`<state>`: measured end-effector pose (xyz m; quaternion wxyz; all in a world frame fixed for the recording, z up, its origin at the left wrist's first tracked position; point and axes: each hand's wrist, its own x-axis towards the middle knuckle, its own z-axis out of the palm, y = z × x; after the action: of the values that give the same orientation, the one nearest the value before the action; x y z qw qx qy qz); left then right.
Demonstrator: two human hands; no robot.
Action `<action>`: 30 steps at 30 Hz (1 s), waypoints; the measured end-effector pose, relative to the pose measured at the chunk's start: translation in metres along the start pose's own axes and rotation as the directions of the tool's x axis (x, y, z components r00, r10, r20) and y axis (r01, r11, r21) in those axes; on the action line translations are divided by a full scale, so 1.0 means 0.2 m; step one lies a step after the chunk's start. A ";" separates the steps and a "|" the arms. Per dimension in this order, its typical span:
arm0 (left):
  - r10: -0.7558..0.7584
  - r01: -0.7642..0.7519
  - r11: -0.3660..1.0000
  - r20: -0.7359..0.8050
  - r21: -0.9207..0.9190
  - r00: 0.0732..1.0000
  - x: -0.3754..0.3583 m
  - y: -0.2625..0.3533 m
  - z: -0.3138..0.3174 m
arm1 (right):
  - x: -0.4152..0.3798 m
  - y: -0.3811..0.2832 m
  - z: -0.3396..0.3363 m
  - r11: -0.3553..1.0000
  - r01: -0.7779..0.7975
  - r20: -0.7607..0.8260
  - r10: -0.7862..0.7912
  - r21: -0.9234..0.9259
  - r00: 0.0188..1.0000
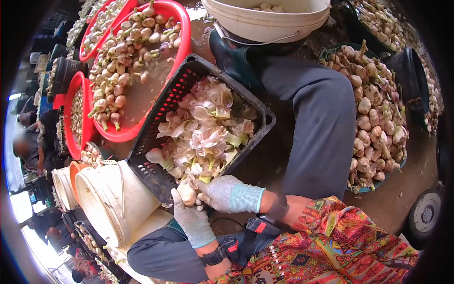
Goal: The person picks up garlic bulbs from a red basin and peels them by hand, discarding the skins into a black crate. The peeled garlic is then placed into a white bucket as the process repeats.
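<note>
My left hand (191,220), in a grey glove with a teal cuff, has its fingers wrapped round a pale garlic bulb (187,193) at the near corner of a black crate. From the right, my right hand (221,193), gloved alike, presses its fingers against the bulb's top, where loose skin hangs; its fingertips are partly hidden. The black crate (156,113) lies tilted just beyond both hands. Inside it is a heap of papery garlic skins (208,132).
Red basins (187,23) of garlic stand at the upper left. White buckets (101,203) are at the lower left, another bucket (265,21) at the top. Piled garlic (373,118) fills a container at the right, near a wheel (425,213). People (35,142) sit at the far left.
</note>
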<state>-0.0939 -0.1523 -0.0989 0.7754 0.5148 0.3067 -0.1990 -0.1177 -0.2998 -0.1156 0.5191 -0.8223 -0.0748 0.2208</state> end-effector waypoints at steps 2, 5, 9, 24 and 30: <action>0.011 -0.011 1.000 0.010 0.002 1.000 0.01 -0.01 -0.01 | 0.01 0.01 0.02 1.000 -0.026 0.014 0.026 -0.003 1.000; 0.048 -0.049 0.999 0.039 0.014 0.998 0.03 -0.01 -0.04 | 0.05 0.06 0.10 0.996 -0.015 -0.075 0.021 0.087 0.997; -0.003 0.008 0.999 0.101 -0.046 0.995 0.04 0.00 -0.10 | 0.01 0.04 -0.06 0.833 -0.125 0.002 0.148 0.539 0.989; 0.239 -0.243 0.969 0.389 -0.040 0.890 -0.03 0.00 -0.02 | 0.10 0.13 0.00 0.883 0.029 -0.224 0.087 0.469 0.971; 0.251 -0.316 0.933 0.320 0.173 0.914 -0.01 -0.02 -0.05 | 0.00 0.00 -0.09 0.686 -0.036 -0.111 0.169 0.727 0.979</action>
<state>-0.1010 -0.1437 -0.1031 0.7707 0.6019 0.0863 -0.1904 -0.1092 -0.3135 -0.1093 0.7913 -0.5708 0.1082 0.1906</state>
